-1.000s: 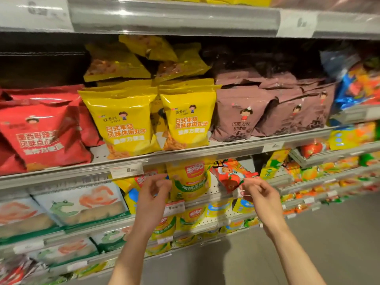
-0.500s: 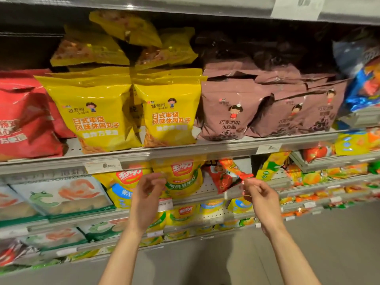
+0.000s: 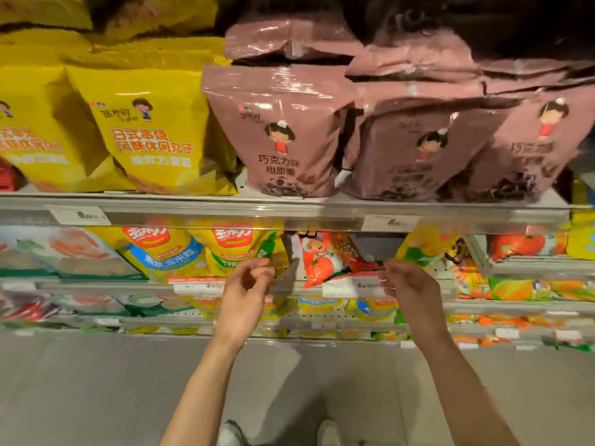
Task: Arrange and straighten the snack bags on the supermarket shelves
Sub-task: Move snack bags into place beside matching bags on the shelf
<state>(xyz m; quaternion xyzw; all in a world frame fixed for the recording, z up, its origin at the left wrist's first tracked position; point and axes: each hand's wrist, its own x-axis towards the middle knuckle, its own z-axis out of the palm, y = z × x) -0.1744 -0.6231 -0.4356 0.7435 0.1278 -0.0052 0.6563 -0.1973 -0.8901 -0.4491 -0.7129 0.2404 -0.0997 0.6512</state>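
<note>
So the red bag point(image 3: 328, 260) was the one in play here, sitting on the 2nd shelf down, right under the shelf rail point(image 3: 289, 217) that carries the brown bags point(image 3: 283, 133). It lay crooked: its long axis ran on a slant from upper left down to lower right, while the yellow bags point(image 3: 238, 249) next to it stood more or less upright.

The right hand point(image 3: 407, 284) was pinching the bag's lower right corner, fingers curled round the edge, so that hand already had it. The left hand point(image 3: 248, 284) sat off to the bag's left, in front of the yellow bags, with thumb and fingers curled loosely together. Couldn't really tell if it was nipping the edge of a yellow bag or holding nothing.

My read: the red bag lay between the 2 hands, touching only the right one, so any turn upright probably pivots from that corner while the left comes across to steady the top.
</note>
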